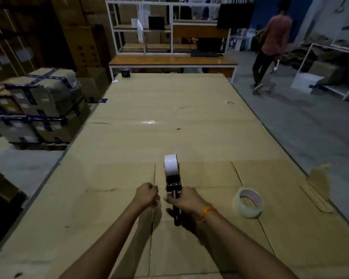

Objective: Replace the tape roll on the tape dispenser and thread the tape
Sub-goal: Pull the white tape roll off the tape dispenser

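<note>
A hand-held tape dispenser (174, 187) with a black handle lies on the cardboard-covered table (129, 137), its head pointing away from me. A white tape roll (171, 165) sits on its hub. My right hand (184, 199) grips the dispenser near the top of the handle; an orange band is on that wrist. My left hand (146, 195) is curled into a fist just left of the dispenser, fingers closed; whether it pinches a tape end I cannot tell. A clear, nearly used roll of tape (248, 202) lies flat on the table to the right.
A dark tape roll (125, 72) stands at the table's far left corner. Torn cardboard scraps (318, 190) lie at the right edge. Wrapped boxes (38, 105) are stacked left of the table. A wooden bench and white shelving stand beyond. A person (270, 45) walks at the back right.
</note>
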Available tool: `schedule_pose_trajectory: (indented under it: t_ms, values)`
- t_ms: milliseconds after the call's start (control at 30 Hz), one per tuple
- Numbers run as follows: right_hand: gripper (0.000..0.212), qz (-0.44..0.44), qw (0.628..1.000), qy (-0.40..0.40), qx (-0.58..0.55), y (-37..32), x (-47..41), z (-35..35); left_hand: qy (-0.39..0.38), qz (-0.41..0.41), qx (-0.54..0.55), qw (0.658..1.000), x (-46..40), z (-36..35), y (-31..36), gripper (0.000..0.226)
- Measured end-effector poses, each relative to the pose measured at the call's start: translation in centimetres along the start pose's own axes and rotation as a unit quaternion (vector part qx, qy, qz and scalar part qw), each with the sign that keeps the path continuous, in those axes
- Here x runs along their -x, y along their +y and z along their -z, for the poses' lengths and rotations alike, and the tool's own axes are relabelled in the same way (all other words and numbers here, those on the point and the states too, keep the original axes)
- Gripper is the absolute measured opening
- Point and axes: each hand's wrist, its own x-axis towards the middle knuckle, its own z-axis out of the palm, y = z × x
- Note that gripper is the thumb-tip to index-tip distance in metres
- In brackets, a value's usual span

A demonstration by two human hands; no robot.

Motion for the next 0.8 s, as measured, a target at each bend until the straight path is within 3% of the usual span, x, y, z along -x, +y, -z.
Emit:
schedule_pose_trajectory:
  t_ms: [100,233,300,367,467,533,733,800]
  values:
    - [0.021,-0.019,0.996,0.017,0.085,0.4,-0.9,-1.3,-0.042,0.033,-0.002,0.999,1.0,-0.8,-0.4,0.032]
    - [0.028,-0.023,0.998,0.010,0.063,0.9,-1.3,-1.1,-0.064,0.026,-0.010,0.998,1.6,-1.5,-0.9,0.038]
    - [0.020,-0.024,0.999,-0.009,0.044,1.0,-1.2,-0.4,-0.072,0.023,-0.009,0.997,1.6,-1.7,-1.1,0.041]
    - [0.008,-0.019,0.999,-0.038,0.004,1.0,-0.9,0.4,-0.093,0.011,0.006,0.996,1.6,-1.7,-1.3,0.045]
    - [0.032,-0.018,0.993,-0.090,-0.072,0.4,0.1,1.0,-0.114,0.000,0.060,0.992,1.7,-1.6,-1.7,0.048]
    - [0.035,-0.024,0.984,-0.136,-0.108,0.5,0.5,0.8,-0.118,0.006,0.082,0.990,1.9,-1.3,-1.7,0.040]
    - [0.032,-0.044,0.967,-0.227,-0.103,1.9,1.0,-0.4,-0.165,0.058,0.071,0.982,1.9,-0.8,-2.7,0.028]
    - [0.033,-0.052,0.962,-0.254,-0.087,2.4,1.2,-0.4,-0.163,0.074,0.073,0.981,1.8,-1.3,-3.4,0.034]
